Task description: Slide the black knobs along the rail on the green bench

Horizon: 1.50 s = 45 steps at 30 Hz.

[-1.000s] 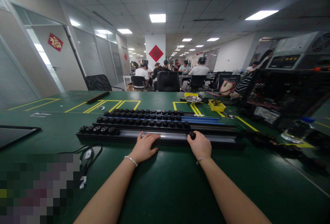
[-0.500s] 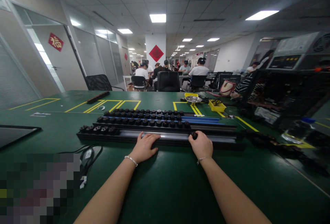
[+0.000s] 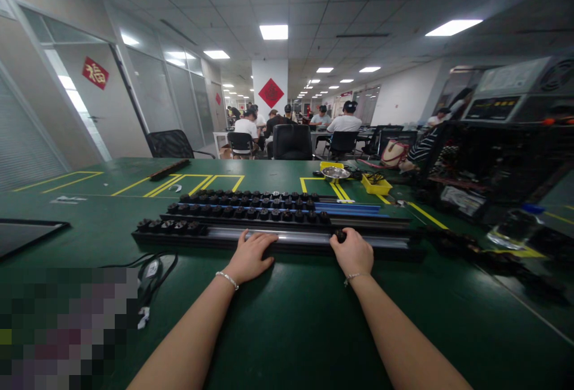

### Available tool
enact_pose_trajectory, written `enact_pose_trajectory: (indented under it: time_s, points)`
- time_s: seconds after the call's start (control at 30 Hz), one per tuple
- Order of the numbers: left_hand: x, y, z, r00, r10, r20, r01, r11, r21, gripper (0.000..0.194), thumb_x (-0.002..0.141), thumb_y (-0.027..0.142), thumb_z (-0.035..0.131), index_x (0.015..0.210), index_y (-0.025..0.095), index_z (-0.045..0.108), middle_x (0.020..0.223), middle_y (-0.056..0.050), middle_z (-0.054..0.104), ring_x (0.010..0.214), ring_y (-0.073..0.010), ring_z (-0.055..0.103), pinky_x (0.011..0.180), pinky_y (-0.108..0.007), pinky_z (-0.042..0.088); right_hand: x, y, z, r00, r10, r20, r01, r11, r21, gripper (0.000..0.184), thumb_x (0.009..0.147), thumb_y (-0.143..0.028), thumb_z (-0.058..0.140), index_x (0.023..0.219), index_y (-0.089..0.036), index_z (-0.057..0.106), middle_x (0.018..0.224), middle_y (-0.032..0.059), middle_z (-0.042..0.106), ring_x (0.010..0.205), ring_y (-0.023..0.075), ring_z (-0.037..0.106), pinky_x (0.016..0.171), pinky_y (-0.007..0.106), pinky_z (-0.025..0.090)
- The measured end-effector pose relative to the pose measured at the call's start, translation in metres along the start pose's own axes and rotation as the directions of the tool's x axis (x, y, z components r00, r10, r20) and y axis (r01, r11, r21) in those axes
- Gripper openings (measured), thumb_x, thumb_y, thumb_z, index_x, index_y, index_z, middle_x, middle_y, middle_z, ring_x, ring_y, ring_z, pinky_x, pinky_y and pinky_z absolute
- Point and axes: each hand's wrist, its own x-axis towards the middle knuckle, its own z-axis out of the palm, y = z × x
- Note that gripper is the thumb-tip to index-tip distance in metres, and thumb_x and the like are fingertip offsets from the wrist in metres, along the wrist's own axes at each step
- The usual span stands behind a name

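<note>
A long black rail with a shiny metallic strip lies across the green table in front of me. My left hand rests on its middle with the fingers spread, the fingertips on the strip and the thumb apart. Farther right along the same rail, my right hand pinches a small round black part, mostly hidden by the fingers. Several similar black parts sit at the rail's left end. Behind it lie more rails, one of them blue, carrying rows of black parts.
Beyond the rails stand a metal bowl and a yellow bin. Computer hardware and a clear container are at right. A cable and a black flat panel lie left. People sit farther back.
My right hand has shifted slightly right along the rail with the small black part. My left hand stays in the same place on the rail.
</note>
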Motion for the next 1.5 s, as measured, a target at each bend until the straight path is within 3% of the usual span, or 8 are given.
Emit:
enact_pose_trajectory:
  time_s: [1.5]
  points:
    - [0.0001,-0.0023,0.0028,0.999,0.019,-0.031,-0.019,1.000,0.002,0.050,0.075,0.029,0.056,0.123,0.034,0.042,0.128,0.001,0.054,0.120,-0.0210,0.044,0.108,-0.053,0.004,0.0056,0.0067,-0.0064,0.997,0.081,0.012,-0.080,0.996,-0.034,0.033,0.076,-0.037,0.046,0.097,-0.016,0.060,0.092,0.0081,0.065,0.086,0.0217,0.058,0.080,0.033,0.034]
